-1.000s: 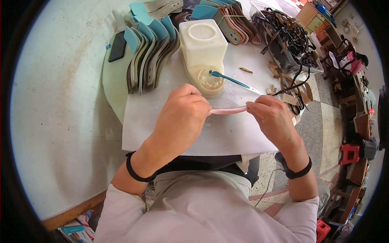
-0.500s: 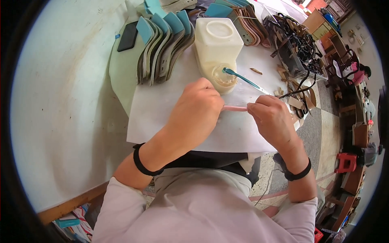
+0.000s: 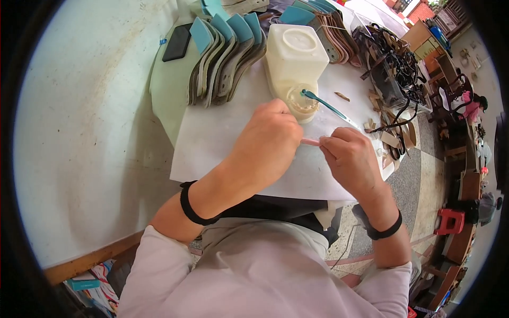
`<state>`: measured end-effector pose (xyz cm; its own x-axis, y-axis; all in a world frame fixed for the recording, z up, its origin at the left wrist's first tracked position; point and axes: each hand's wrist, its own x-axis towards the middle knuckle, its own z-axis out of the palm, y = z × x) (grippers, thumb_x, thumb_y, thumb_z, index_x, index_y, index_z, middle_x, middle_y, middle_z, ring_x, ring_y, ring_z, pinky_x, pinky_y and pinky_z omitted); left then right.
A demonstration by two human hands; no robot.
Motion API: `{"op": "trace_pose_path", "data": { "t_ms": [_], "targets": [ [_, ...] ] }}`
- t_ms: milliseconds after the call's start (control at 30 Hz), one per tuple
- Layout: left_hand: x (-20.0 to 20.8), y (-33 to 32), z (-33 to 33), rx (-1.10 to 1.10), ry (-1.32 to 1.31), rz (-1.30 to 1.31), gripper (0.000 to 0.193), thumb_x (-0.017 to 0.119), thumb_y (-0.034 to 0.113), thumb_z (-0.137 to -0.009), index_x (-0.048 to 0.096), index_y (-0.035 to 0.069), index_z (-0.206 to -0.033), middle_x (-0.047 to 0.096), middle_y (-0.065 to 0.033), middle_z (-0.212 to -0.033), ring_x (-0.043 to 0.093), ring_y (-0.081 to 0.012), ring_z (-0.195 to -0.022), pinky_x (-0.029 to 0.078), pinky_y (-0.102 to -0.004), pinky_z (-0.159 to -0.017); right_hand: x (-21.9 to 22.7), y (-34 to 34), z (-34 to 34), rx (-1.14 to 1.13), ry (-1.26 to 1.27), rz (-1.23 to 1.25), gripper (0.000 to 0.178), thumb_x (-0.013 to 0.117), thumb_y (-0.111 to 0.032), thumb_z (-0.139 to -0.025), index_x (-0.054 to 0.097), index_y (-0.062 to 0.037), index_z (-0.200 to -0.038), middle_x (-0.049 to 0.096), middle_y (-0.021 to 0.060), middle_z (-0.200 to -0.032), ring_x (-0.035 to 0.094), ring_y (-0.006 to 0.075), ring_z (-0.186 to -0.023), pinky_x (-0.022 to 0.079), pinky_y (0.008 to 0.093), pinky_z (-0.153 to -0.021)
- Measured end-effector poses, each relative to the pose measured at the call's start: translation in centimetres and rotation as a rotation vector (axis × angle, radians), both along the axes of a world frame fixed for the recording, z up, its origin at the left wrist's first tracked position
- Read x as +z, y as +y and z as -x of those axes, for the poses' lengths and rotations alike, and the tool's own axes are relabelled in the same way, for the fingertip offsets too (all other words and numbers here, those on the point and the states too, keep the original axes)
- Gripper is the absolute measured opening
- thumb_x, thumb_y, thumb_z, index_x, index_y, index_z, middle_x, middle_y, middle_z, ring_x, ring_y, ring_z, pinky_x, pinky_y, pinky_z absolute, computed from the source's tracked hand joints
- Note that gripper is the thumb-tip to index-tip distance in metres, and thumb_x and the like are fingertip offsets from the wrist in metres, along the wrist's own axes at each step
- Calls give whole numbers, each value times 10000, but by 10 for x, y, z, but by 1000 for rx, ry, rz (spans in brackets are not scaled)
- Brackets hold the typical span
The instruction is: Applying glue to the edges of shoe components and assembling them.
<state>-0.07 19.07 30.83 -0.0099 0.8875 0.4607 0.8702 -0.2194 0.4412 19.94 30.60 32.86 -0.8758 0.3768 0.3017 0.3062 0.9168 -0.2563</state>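
Note:
A narrow pink strip (image 3: 310, 142) is stretched between my two hands above the white work surface. My left hand (image 3: 275, 132) is closed on one end of it, knuckles up, its fingertips hidden. The other end is pinched between the thumb and fingers of my right hand (image 3: 350, 156). Just beyond my left hand lies a translucent white plastic jug (image 3: 298, 50), with an opening smeared with a pale, glue-like substance at its near end. A teal-and-white brush (image 3: 331, 108) rests with its head at that opening and its handle toward my right hand.
Stacked curved leather-like pieces with teal ends (image 3: 225, 58) stand behind my left hand, near a black phone (image 3: 177, 42). A second bundle (image 3: 336, 37) lies beyond the jug. At right are a bin of dark straps (image 3: 392, 69) and scraps (image 3: 389, 139). A wall (image 3: 90, 132) bounds the left.
My hands have drawn closer together, and less of the pink strip shows between them. The whole view has shifted slightly, so the table things appear further right.

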Motion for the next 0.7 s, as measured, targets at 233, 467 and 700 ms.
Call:
{"op": "trace_pose_path", "data": {
  "t_ms": [233, 467, 700],
  "targets": [
    [-3, 2, 0, 14, -11, -20, 55, 816, 28, -806, 769, 8, -827, 755, -103, -850, 683, -316, -988, 547, -427, -905, -1, -6, 11, -1, -26, 9, 65, 731, -27, -823, 698, -47, -772, 625, 105, -791, 655, 338, -802, 553, 458, -754],
    [-1, -3, -1, 25, -23, 16, 37, 811, 33, -823, 797, 18, -854, 767, -96, -875, 680, -314, -1013, 543, -427, -926, -1, -15, 26, 0, -39, 16, 79, 742, -53, -882, 724, -32, -808, 647, 128, -820, 674, 358, -815, 561, 469, -754],
    [-2, -2, 1, 20, -9, 63, 52, 811, 56, -829, 810, 18, -864, 770, -87, -884, 673, -303, -1031, 537, -428, -937, 26, -11, 10, -94, 8, 133, 55, 823, -88, -860, 782, -52, -857, 661, 84, -797, 678, 318, -774, 549, 436, -699]
  ]
}}
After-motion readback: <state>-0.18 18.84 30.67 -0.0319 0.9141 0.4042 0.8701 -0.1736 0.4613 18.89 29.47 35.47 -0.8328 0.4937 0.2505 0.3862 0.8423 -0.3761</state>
